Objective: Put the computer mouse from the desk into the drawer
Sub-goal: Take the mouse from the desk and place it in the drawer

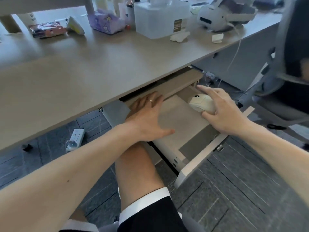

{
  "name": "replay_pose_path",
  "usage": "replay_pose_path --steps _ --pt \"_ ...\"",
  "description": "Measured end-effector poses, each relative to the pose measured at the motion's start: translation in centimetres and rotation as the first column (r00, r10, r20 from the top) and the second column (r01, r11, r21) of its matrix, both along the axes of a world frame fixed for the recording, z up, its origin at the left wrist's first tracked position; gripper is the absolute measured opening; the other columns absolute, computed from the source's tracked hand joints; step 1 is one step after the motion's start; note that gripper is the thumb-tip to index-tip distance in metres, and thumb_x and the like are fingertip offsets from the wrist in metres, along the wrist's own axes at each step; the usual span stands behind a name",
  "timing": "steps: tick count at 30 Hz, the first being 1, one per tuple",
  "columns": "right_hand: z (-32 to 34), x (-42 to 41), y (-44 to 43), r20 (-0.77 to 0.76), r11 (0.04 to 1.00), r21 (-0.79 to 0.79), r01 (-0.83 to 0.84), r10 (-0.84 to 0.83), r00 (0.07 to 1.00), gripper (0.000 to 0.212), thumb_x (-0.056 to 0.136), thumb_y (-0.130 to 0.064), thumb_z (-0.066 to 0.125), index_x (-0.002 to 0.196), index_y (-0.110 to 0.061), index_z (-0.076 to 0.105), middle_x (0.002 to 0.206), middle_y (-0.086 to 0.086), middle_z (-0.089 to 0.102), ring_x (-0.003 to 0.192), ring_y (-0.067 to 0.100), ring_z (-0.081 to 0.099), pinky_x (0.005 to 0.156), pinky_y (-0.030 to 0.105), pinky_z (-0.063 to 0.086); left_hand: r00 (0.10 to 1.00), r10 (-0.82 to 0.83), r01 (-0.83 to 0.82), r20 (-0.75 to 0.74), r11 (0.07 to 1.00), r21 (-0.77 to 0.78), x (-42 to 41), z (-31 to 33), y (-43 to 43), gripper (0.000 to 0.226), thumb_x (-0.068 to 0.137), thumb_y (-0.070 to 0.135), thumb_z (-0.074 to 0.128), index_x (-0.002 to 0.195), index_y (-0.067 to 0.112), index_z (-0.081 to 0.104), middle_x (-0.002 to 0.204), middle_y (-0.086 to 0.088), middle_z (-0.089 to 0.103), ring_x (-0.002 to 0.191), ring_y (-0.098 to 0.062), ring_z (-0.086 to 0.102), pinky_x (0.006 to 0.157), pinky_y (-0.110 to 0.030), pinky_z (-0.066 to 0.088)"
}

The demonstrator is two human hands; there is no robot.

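Drawer [177,124]: pulled out from under the desk's [83,77] front edge, pale floor bare. Computer mouse [201,102]: cream, held over the drawer's far right corner; contact with the floor cannot be told. Right hand [224,113]: fingers curled around the mouse, index finger extended over it. Left hand [147,118]: fingers spread, palm down, flat at the drawer's left edge, ring [151,100] on one finger.
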State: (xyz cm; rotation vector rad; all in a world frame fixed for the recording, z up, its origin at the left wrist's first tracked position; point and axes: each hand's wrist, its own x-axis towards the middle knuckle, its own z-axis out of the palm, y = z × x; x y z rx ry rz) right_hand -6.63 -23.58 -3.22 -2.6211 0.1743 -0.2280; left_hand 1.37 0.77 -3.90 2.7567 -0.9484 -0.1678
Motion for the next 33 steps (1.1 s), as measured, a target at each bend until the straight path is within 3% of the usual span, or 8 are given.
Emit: replay_pose_path --steps 4,6,10,14,17,22,26,33 --pt "-1.2 1.2 0.5 -0.131 0.999 0.006 0.036 -0.035 0.991 0.086 0.084 -0.025 0.067 0.156 -0.039 0.022 0.139 0.012 0.051 0.132 0.035 0.042 0.107 0.046 0.036 0.989 0.041 -0.04 0.14 0.999 -0.01 0.5 -1.3 0.2 0.125 0.065 0.083 0.057 0.158 0.015 0.011 0.166 -0.006 0.015 0.149 -0.024 0.014 0.12 -0.042 0.014" --pt "-1.8 2.1 0.9 -0.191 0.999 0.012 0.05 -0.047 0.98 0.087 0.083 -0.025 0.068 0.156 -0.034 0.023 0.145 0.013 0.051 0.133 0.036 0.044 0.109 0.049 0.038 0.98 0.071 -0.063 0.187 0.997 -0.047 0.5 -1.5 0.0 0.122 0.065 0.083 0.057 0.157 0.014 0.017 0.164 -0.006 0.021 0.146 -0.025 0.019 0.118 -0.041 0.018" --pt "-3.1 4.1 1.3 -0.301 0.997 0.023 0.07 -0.06 0.952 0.081 0.083 -0.021 0.067 0.154 -0.028 0.029 0.141 0.015 0.052 0.129 0.038 0.048 0.104 0.049 0.044 0.966 0.075 -0.073 0.249 0.997 -0.018 0.6 -1.8 -0.2 0.123 0.062 0.087 0.053 0.156 0.015 0.021 0.161 -0.005 0.025 0.142 -0.026 0.022 0.114 -0.041 0.021" --pt "-4.4 5.9 1.6 -0.397 0.998 0.003 0.06 -0.054 0.916 0.084 0.081 -0.016 0.063 0.155 -0.033 0.028 0.136 0.016 0.055 0.129 0.039 0.049 0.102 0.045 0.048 0.964 0.048 -0.05 0.263 0.999 0.002 0.8 -1.9 0.1 0.127 0.058 0.088 0.053 0.156 0.015 0.021 0.161 -0.003 0.025 0.141 -0.025 0.023 0.113 -0.04 0.022" --pt "-5.4 6.7 1.8 -0.443 0.999 -0.032 0.03 -0.041 0.895 0.084 0.081 -0.013 0.062 0.155 -0.032 0.028 0.137 0.021 0.051 0.125 0.041 0.05 0.096 0.044 0.051 0.965 0.026 -0.028 0.262 1.0 0.004 0.9 -1.9 0.5 0.129 0.055 0.087 0.057 0.156 0.015 0.02 0.161 -0.001 0.024 0.141 -0.025 0.023 0.112 -0.039 0.022" --pt "-7.1 7.0 1.9 -0.492 0.998 -0.066 0.007 -0.039 0.87 0.087 0.077 -0.021 0.067 0.154 -0.034 0.029 0.137 0.018 0.045 0.13 0.04 0.046 0.104 0.045 0.046 0.957 0.022 -0.025 0.289 1.0 0.01 0.8 -2.2 0.3 0.131 0.053 0.086 0.06 0.155 0.014 0.021 0.16 -0.001 0.026 0.14 -0.025 0.025 0.11 -0.039 0.021" --pt "-7.9 7.2 2.1 -0.489 0.993 -0.116 -0.01 -0.049 0.871 0.088 0.078 -0.019 0.068 0.155 -0.03 0.028 0.137 0.018 0.043 0.131 0.039 0.045 0.105 0.039 0.044 0.95 0.021 -0.029 0.313 0.999 0.022 0.9 -2.4 0.2 0.131 0.053 0.087 0.059 0.154 0.014 0.022 0.159 -0.002 0.027 0.139 -0.025 0.027 0.109 -0.04 0.024" --pt "-8.3 7.4 2.1 -0.517 0.984 -0.175 -0.029 -0.067 0.853 0.09 0.082 -0.014 0.067 0.158 -0.028 0.021 0.145 0.017 0.035 0.132 0.04 0.044 0.103 0.042 0.046 0.946 0.021 -0.033 0.322 0.999 0.032 1.1 -2.6 0.2 0.131 0.052 0.088 0.058 0.154 0.013 0.023 0.158 -0.002 0.029 0.139 -0.025 0.028 0.108 -0.04 0.025"
